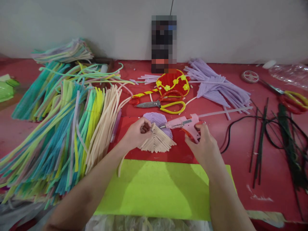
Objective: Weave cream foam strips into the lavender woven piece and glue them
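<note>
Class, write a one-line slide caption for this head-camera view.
Left hand pinches a cream pipe-cleaner fan while right hand aims a pink glue gun at it.

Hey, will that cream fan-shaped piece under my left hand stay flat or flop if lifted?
Probably light: the cream fan piece is only thin strips laid side by side. Likely bendy, since the loose cream strips beside it curve. It might split at the joins if lifted by one strip; the left hand pinches its top edge.

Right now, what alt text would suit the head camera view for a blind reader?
A person's left hand pinches a cream fan-shaped piece while the right hand grips a pink glue gun pointed at it. Around them, a red table holds a pile of colourful stems and scissors.
</note>
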Available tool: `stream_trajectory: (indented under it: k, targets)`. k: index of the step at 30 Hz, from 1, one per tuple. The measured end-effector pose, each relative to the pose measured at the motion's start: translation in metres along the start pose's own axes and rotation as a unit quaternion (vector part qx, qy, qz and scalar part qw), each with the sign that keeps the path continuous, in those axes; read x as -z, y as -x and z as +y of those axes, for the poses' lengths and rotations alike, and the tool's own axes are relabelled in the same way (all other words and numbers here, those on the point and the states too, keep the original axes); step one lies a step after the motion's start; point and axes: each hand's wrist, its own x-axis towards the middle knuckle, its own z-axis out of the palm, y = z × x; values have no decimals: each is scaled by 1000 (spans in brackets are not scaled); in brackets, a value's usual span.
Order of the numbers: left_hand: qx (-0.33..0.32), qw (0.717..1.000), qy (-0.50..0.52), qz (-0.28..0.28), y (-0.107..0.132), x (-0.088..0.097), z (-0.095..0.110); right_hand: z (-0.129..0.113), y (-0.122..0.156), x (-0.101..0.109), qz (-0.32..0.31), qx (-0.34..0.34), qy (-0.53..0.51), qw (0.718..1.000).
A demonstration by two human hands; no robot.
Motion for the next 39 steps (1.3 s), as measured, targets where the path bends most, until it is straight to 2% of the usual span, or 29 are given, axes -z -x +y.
stream_trajectory:
  k: [8,18,39]
  targets:
    - [0,1000,-12,-3,1,0,1,-4,0,2,-17,-23,-5,1000]
    - [4,1000,-24,0,1,0,1,-1,1,-2,-7,16,1,1000]
    - [3,1000,-16,4,2,-2,4,2,0,-1,-13,9,-15,1000]
